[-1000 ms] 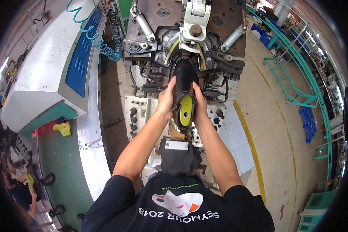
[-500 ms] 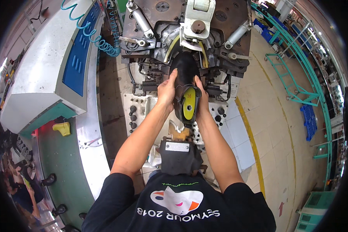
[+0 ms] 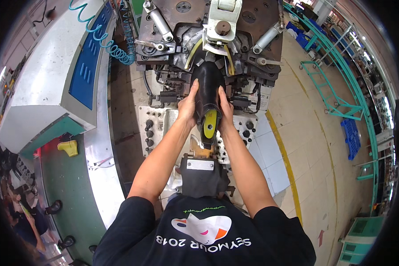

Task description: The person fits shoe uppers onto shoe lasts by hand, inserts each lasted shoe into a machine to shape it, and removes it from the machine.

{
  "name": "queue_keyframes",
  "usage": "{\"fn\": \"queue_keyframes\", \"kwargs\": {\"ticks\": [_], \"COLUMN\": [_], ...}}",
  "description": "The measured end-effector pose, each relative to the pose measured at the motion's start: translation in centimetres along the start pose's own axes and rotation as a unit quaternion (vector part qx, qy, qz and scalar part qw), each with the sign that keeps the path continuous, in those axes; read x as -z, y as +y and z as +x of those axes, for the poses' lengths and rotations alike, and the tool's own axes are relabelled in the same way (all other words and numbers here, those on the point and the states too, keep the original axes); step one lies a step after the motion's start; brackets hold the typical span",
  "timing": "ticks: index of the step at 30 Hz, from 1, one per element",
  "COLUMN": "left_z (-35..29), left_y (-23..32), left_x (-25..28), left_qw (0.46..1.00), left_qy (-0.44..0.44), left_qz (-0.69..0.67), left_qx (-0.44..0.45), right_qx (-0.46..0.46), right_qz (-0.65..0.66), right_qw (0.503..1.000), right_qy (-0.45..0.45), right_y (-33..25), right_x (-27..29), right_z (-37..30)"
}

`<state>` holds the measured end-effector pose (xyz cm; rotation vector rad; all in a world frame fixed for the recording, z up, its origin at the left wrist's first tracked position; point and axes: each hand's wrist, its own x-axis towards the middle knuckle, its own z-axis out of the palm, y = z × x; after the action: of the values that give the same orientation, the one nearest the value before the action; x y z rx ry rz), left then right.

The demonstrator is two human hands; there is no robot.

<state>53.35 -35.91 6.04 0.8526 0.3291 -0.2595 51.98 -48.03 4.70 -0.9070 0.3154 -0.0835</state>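
Observation:
Between my two hands is a black leather shoe upper (image 3: 207,87) fitted on a yellow-green last (image 3: 209,125); the last's top shows through the opening at the near end. My left hand (image 3: 188,104) grips its left side, thumb lying along the leather. From the right, my right hand (image 3: 225,108) presses on the other side, thumb pointing forward. The toe points away from me, just short of the machine's white clamp head (image 3: 222,29) and the curved yellow-edged jaws (image 3: 194,54). Fingers beneath the shoe are hidden.
Below the shoe stands a dark padded block with a metal plate (image 3: 200,165). Control knobs (image 3: 149,133) flank the machine. A white and blue cabinet (image 3: 40,80) is at left, beside a green conveyor (image 3: 68,181) carrying a yellow last (image 3: 68,148) and black shoes. Green racks (image 3: 330,88) stand right.
The shoe has come slightly back from the clamp head and tilted, so less of the last's top shows. Both hands still hold it.

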Motion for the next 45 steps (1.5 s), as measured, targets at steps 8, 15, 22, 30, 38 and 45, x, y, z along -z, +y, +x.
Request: {"fn": "queue_keyframes", "kwargs": {"ticks": [8,15,22,30,38,45], "left_z": [-0.7,2.1,0.9,0.5,0.2,1.6], "left_y": [-1.1,-3.4,-0.5,-1.4,-1.3,-1.4], "left_x": [4.3,6.4,4.5,0.7,0.7,1.5], "left_qw": [0.991,0.985,0.972,0.993,0.988,0.969], "left_qy": [-0.126,-0.171,-0.215,-0.034,0.001,0.016], "left_qz": [-0.011,-0.028,0.075,0.092,0.119,0.217], "left_qx": [0.037,-0.007,0.064,-0.064,-0.101,-0.121], "right_qx": [-0.015,-0.027,-0.015,0.068,0.086,0.144], "right_qz": [-0.001,-0.025,0.009,-0.064,-0.081,-0.187], "right_qw": [0.999,0.999,1.0,0.995,0.993,0.972], "right_qy": [-0.046,-0.023,-0.021,-0.018,-0.027,0.006], "right_y": [1.0,2.6,1.2,2.9,2.3,2.6], "right_x": [2.9,4.6,1.5,1.1,0.5,1.5], "right_z": [-1.6,-0.1,-1.6,0.4,-0.3,1.5]}}
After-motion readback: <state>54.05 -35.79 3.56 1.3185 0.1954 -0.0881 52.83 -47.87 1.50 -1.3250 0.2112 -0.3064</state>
